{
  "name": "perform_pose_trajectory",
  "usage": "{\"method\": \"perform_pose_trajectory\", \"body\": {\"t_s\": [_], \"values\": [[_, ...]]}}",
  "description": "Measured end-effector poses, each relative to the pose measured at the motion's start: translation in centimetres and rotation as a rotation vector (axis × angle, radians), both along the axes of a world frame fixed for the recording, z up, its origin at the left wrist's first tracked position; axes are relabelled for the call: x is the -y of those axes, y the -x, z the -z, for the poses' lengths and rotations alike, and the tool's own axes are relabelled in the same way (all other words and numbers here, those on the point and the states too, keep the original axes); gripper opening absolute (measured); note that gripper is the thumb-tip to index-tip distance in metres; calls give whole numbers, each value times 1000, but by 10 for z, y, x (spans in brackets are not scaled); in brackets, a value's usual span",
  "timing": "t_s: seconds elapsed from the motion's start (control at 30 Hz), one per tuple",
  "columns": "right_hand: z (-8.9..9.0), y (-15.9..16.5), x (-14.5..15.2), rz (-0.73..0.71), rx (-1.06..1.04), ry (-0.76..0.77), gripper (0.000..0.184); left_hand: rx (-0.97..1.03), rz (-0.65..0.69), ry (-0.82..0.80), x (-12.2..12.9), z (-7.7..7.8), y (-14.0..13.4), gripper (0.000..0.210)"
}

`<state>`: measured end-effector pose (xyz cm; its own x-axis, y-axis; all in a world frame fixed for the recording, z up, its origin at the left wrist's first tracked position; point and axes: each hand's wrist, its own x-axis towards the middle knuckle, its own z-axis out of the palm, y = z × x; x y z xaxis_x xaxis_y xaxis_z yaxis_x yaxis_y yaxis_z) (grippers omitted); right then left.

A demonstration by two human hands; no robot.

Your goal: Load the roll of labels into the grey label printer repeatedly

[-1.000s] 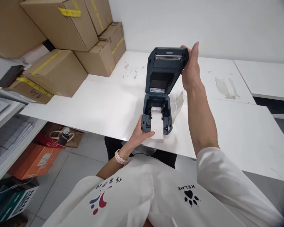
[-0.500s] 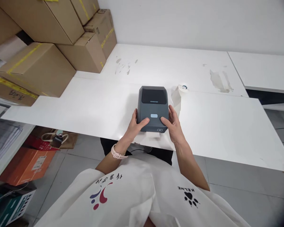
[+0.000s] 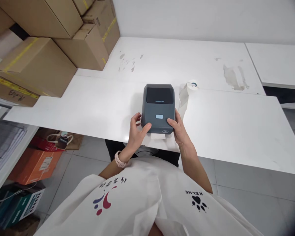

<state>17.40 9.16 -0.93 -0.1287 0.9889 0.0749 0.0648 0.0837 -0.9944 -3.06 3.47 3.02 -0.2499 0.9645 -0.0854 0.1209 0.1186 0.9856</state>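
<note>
A dark grey label printer [image 3: 158, 110] stands on the white table [image 3: 223, 131], with a strip of white label paper [image 3: 158, 136] out of its front. My right hand [image 3: 180, 128] grips the printer's right side, thumb on the top and fingers along the flank. At the left front corner is my left hand [image 3: 137, 131]: its thumb lies at the printer's edge, and its curled fingers stand apart from the side. Behind on the right lies a label roll [image 3: 192, 85], its loose strip running down beside the printer.
Cardboard boxes [image 3: 41, 65] are stacked on the table's left end, against the white wall [image 3: 186, 19]. Below left, an orange box [image 3: 36, 165] and a green box [image 3: 19, 205] stand on the floor. The table's front edge runs close to my body.
My left hand has loosened from the printer's left side, its fingers now spread away from it. My right hand stays on the printer. The view has shifted slightly.
</note>
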Motion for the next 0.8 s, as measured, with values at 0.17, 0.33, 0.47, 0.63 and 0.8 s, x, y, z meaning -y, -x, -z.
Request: {"method": "perform_pose_trajectory", "body": {"t_s": [0.17, 0.33, 0.47, 0.63, 0.8], "values": [[-1, 2, 1, 42, -97, 90, 83, 193, 62, 218, 39, 9, -10, 48], [-1, 5, 2, 51, -102, 130, 84, 399, 257, 405, 29, 1, -22, 43], [-16, 5, 10, 196, 66, -24, 80, 201, 282, 283, 22, 2, -19, 41], [-48, 9, 27, 239, 544, -594, 55, 85, 487, 288, 20, 9, 5, 43], [-60, 24, 33, 117, 808, -736, 45, -74, 413, 308, 12, 4, 44, 40]]}}
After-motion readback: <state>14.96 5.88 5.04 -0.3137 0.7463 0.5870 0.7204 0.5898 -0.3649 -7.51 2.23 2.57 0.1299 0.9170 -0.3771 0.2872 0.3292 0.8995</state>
